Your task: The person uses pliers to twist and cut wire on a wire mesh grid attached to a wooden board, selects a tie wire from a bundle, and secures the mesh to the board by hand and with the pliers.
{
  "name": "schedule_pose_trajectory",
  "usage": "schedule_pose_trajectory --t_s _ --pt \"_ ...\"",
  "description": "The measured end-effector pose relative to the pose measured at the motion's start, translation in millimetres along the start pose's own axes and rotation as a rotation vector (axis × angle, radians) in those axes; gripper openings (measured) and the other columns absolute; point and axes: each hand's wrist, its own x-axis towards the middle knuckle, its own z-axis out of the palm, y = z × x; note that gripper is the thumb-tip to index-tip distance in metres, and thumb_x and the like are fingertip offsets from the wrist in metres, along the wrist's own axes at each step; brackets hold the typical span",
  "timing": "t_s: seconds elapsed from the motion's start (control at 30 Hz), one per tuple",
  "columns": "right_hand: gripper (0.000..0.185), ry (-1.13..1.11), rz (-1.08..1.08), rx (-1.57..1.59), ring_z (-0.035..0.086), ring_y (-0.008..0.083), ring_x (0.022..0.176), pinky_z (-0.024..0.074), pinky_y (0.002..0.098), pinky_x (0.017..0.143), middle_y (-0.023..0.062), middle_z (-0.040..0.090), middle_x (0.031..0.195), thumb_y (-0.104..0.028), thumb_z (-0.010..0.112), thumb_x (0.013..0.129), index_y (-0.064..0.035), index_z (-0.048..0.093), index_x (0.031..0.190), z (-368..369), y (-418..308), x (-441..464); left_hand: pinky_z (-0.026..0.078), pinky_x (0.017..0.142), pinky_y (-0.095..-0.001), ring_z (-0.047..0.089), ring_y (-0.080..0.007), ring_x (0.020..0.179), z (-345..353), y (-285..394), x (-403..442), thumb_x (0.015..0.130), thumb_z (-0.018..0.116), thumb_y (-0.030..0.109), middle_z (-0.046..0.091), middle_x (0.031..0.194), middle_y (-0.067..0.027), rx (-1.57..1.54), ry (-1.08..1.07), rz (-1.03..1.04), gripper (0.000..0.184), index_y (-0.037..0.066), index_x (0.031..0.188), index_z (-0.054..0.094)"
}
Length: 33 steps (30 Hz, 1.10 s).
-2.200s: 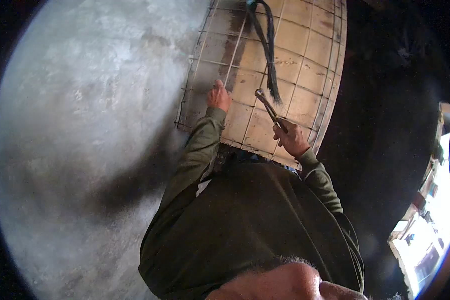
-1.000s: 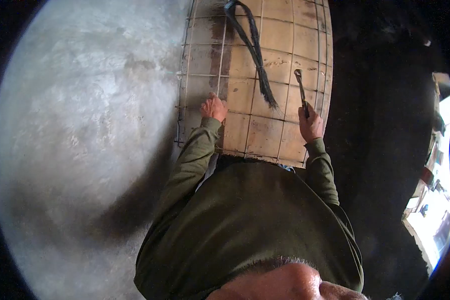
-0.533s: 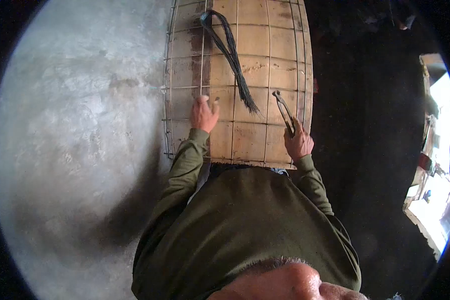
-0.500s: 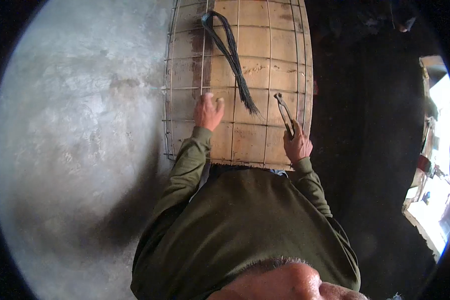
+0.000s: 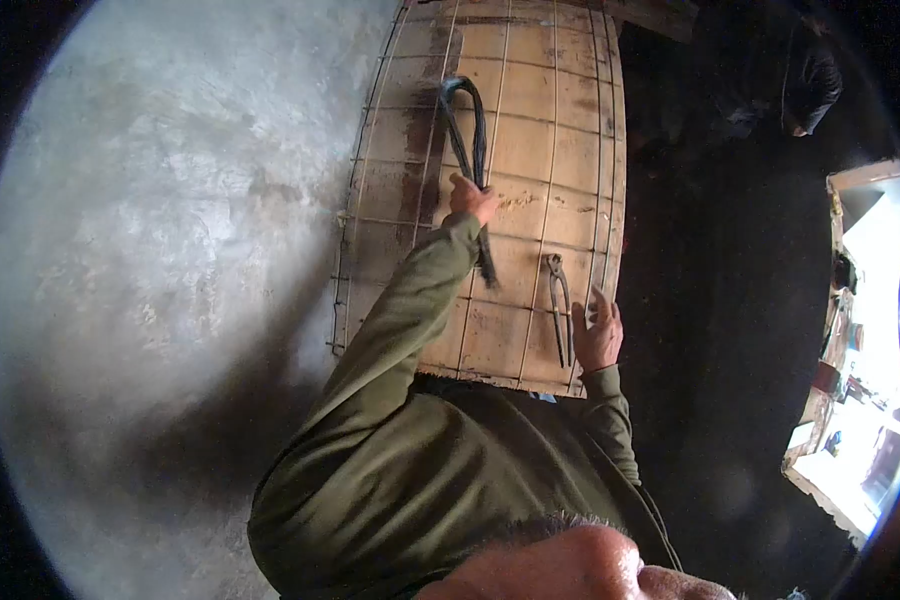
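My left hand (image 5: 473,201) is closed around the middle of a looped bundle of dark tie wire (image 5: 479,135). The loop end points away from me and the loose ends hang toward me below my wrist. A pair of end-cutting pincers (image 5: 557,285) lies on the wire mesh, jaws pointing away, handles slightly apart. Just to the right of those handles, my right hand (image 5: 599,335) is empty, fingers spread, at the near right edge of the board.
A grid of thin metal rods (image 5: 553,122) covers the wooden board (image 5: 525,205). A grey concrete wall (image 5: 170,240) stands at the left. On the dark right side are a bright opening (image 5: 870,400) and a dark rounded shape (image 5: 812,85) I cannot make out.
My right hand has let go of the pincers, which now lie on the mesh. My left hand has reached forward and right and taken hold of the tie wire bundle. The view has shifted.
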Motion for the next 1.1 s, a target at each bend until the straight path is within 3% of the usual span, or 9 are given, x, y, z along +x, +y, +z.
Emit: schedule_pose_trajectory --t_s 0.13,0.2,0.3,0.47,0.57,0.67,0.97,1.1 --pt "0.038 0.089 -0.141 0.083 0.059 0.0292 0.075 0.0481 0.0393 0.065 0.0161 0.061 0.084 -0.023 0.062 0.085 -0.004 0.055 0.117 -20 -32 59 0.047 0.063 -0.0461 0.061 -0.0388 0.072 -46 1 -23 0.075 0.064 0.018 0.058 0.078 -0.0254 -0.061 -0.039 0.128 0.058 -0.009 0.112 0.029" --pt "0.038 0.128 -0.276 0.17 0.061 0.0292 0.076 0.0493 0.0383 0.067 0.0169 0.062 0.089 -0.025 0.062 0.086 -0.0059 0.056 0.118 -27 -54 98 0.043 0.057 -0.0468 0.058 -0.0372 0.064 -64 -1 -41 0.076 0.062 0.015 0.055 0.072 -0.0228 -0.029 0.072 0.378 0.051 -0.006 0.111 0.03" --pt "0.041 0.123 -0.31 0.293 0.062 0.0299 0.08 0.0505 0.0378 0.07 0.0183 0.062 0.095 -0.029 0.06 0.087 -0.0085 0.054 0.123 -31 -89 155 0.044 0.057 -0.0466 0.059 -0.0381 0.065 -91 -2 -69 0.076 0.061 0.011 0.056 0.074 -0.0235 -0.091 0.01 0.533 0.049 -0.002 0.112 0.031" --pt "0.046 0.193 -0.442 0.357 0.063 0.0308 0.083 0.0511 0.0375 0.073 0.0189 0.062 0.097 -0.033 0.059 0.088 -0.0096 0.051 0.127 -14 -112 237 0.045 0.059 -0.0455 0.06 -0.0387 0.07 -130 19 -124 0.076 0.06 0.004 0.057 0.079 -0.024 -0.229 -0.201 0.513 0.048 0.0 0.114 0.032" --pt "0.024 0.233 -0.537 0.309 0.064 0.0287 0.079 0.0518 0.036 0.071 0.0164 0.064 0.092 -0.018 0.063 0.083 -0.0051 0.067 0.103 -17 -110 241 0.046 0.061 -0.0436 0.061 -0.0383 0.071 -134 22 -136 0.076 0.059 0.004 0.058 0.081 -0.0236 -0.216 -0.261 0.451 0.046 0.001 0.114 0.034" --pt "0.018 0.19 -0.462 0.299 0.066 0.0227 0.076 0.0509 0.0316 0.067 0.0143 0.066 0.088 -0.016 0.065 0.082 -0.0019 0.068 0.092 -24 -109 229 0.047 0.062 -0.0427 0.061 -0.038 0.073 -135 19 -142 0.076 0.059 0.004 0.059 0.082 -0.0234 -0.278 -0.297 0.361 0.044 0.0 0.113 0.035" --pt "0.015 0.176 -0.466 0.321 0.067 0.0183 0.069 0.0514 0.0282 0.062 0.0145 0.067 0.077 -0.014 0.066 0.081 -0.0025 0.068 0.09 -42 -104 216 0.048 0.067 -0.0389 0.062 -0.028 0.077 -129 -11 -137 0.078 0.06 0.006 0.06 0.084 -0.0182 -0.342 -0.287 0.427 0.042 0.001 0.113 0.037" --pt "0.014 0.213 -0.471 0.34 0.068 0.0185 0.068 0.0516 0.0281 0.061 0.0144 0.067 0.077 -0.013 0.066 0.081 -0.0018 0.068 0.09 -44 -106 211 0.047 0.068 -0.0368 0.06 -0.023 0.077 -144 8 -144 0.078 0.061 0.006 0.058 0.085 -0.0143 -0.327 -0.289 0.42 0.042 0.001 0.113 0.039"
